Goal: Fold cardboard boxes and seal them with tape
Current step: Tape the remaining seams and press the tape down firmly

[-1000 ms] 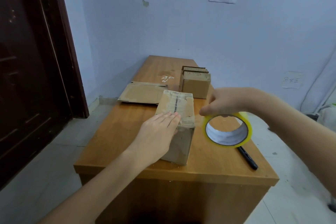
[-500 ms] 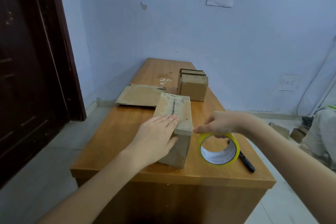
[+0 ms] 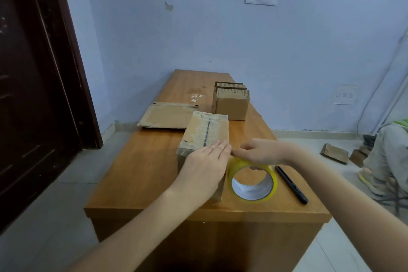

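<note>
Cardboard box (image 3: 204, 137) on counter (image 3: 141, 168), taped along top seam. Left hand (image 3: 205, 165) flat on near end, fingers straight. Right hand (image 3: 260, 150) pinching yellow tape roll (image 3: 252, 181), now lower, beside box.

Wooden desk (image 3: 143, 161) against pale blue wall (image 3: 220, 40), dark door (image 3: 33, 84) left.

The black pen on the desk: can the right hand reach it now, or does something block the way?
Probably yes. The black pen lies bare on the desk, beside the right hand, but that hand holds the tape roll.
</note>
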Tool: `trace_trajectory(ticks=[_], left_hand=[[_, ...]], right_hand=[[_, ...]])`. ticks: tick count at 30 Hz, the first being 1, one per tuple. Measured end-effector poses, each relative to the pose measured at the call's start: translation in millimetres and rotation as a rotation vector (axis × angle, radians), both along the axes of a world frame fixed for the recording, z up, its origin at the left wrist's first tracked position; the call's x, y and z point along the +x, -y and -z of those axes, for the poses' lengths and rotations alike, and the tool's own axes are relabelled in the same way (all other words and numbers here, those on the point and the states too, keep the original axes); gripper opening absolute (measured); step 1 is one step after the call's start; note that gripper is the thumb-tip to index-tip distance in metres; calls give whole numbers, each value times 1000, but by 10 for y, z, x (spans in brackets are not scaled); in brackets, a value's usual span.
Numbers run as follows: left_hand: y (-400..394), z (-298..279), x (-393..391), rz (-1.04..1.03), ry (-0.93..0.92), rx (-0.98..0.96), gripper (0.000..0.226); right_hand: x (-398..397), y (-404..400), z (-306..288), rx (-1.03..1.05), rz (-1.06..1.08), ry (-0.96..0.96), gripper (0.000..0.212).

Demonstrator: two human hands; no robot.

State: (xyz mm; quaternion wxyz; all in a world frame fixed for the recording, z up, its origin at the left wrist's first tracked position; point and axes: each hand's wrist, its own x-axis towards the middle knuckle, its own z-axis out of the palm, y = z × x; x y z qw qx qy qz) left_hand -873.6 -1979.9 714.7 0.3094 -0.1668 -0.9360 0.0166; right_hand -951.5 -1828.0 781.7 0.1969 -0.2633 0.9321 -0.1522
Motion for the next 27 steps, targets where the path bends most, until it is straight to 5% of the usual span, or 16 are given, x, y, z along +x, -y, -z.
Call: trace_trajectory(ticks=[3, 11, 15, 18, 22, 27], left_hand=[[20, -4, -4, 10, 13, 32, 78], [-8, 51, -7, -15, 4, 20, 82], [-20, 85, -25, 4, 5, 11, 79], [7, 82, -48, 21, -2, 14, 71], [19, 83, -75, 14, -21, 13, 70], [6, 75, -48, 0, -21, 16, 69]], right_hand=[[71, -231, 236, -416, 85, 109, 44], [226, -391, 1110, -1171, 285, -62, 49], [245, -248, 1142, -1447, 349, 31, 18], [182, -237, 1023, -1479, 459, 49, 48], [145, -363, 813, -1275, 278, -231, 28], [115, -416, 686, -1144, 203, -343, 48]])
